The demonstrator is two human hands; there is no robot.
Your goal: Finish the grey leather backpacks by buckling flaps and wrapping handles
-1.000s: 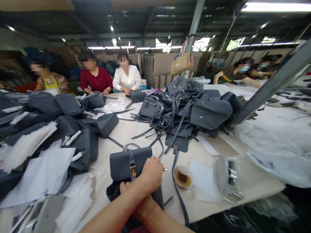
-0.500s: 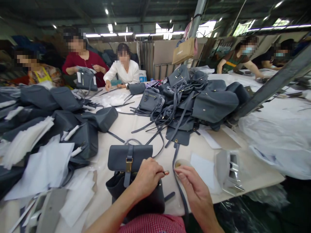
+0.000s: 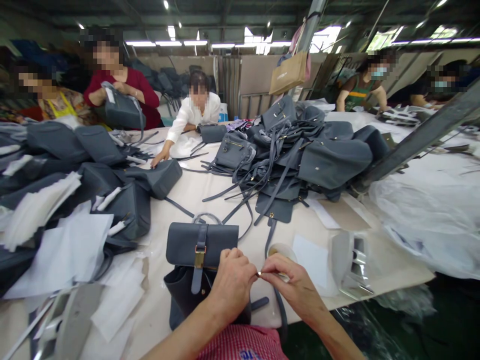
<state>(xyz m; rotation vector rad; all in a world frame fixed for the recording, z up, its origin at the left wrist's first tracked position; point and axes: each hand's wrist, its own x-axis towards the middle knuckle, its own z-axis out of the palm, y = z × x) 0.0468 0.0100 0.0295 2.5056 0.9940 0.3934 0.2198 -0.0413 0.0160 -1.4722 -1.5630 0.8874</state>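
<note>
A dark grey leather backpack stands at the table edge right in front of me. Its flap carries a strap with a gold buckle. My left hand lies over the bag's right side, fingers curled, pinching a small shiny metal piece. From the other side my right hand is closed, its thumb and fingertips meeting at that same piece. What the piece belongs to is hidden by the fingers. Behind the right fingertips stands a roll of tape, partly covered. A loose grey strap runs below the right hand.
Grey bags are heaped at the left and centre. A tape dispenser is at right, white paper sheets at left. A slanted metal post crosses the right side. Co-workers sit or stand across the table.
My right hand has moved left, and its fingertips now meet my left hand's at the small metal piece. Across the table, a person in white has reached out to a grey bag.
</note>
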